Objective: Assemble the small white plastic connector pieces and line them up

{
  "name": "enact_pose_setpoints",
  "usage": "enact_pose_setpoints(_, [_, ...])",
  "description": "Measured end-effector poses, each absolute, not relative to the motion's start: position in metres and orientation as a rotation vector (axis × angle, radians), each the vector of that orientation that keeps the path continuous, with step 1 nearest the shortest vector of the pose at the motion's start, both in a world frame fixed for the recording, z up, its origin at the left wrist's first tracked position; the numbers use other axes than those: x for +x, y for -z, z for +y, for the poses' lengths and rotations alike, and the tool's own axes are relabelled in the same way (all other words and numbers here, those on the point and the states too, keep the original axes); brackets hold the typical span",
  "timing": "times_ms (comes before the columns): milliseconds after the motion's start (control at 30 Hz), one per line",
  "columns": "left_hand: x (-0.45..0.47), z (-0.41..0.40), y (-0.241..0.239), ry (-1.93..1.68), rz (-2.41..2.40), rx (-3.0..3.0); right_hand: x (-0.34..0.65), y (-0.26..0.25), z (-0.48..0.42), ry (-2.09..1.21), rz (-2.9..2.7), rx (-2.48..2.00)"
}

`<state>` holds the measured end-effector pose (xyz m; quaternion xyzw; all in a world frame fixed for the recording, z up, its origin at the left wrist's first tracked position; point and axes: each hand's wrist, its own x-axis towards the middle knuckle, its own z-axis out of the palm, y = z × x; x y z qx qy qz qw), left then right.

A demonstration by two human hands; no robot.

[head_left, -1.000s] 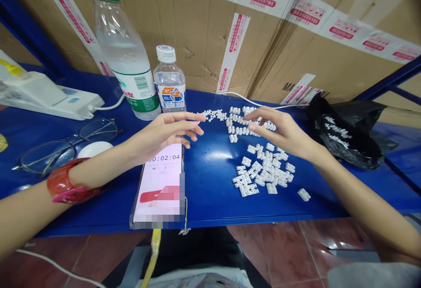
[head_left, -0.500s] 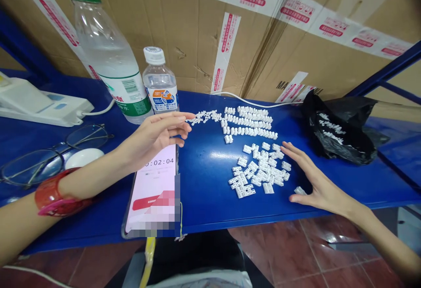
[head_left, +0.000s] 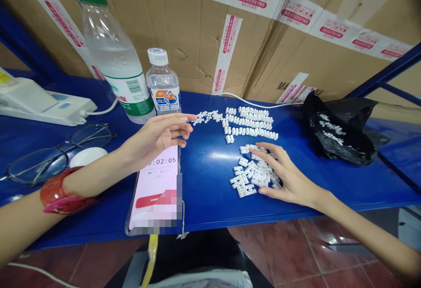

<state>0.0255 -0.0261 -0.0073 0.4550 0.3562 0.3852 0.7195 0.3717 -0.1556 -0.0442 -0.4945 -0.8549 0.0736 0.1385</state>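
My right hand lies flat and open on the right side of a loose pile of small white plastic pieces on the blue table, its fingers spread over them. Behind the pile, more white pieces stand in neat rows, with a small scatter of tiny white bits to their left. My left hand hovers open above a phone that shows a timer, fingers stretched toward the scatter. A red bracelet is on that wrist.
Two water bottles, a large one and a small one, stand at the back left. Glasses, a white mouse and a power strip lie left. A black plastic bag sits right. Cardboard boxes wall the back.
My right hand drew back from the rows to the table's near right, then slid left onto the loose pile, pushing the pieces together. The left hand stayed in place. The timer advanced one second.
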Motion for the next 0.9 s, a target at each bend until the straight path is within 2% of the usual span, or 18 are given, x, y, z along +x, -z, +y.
enact_pose_setpoints(467, [0.025,-0.027,0.005,-0.861,0.801,1.037,0.327,0.047,-0.14,-0.192,-2.417,-1.315])
enact_pose_setpoints(633, [0.026,-0.028,0.006,-0.861,0.794,1.042,0.333,0.045,-0.142,-0.171,-2.615,-1.132])
enact_pose_setpoints(900, [0.026,-0.027,0.003,-0.888,0.806,1.035,0.316,0.045,-0.135,-0.172,-2.676,-1.096])
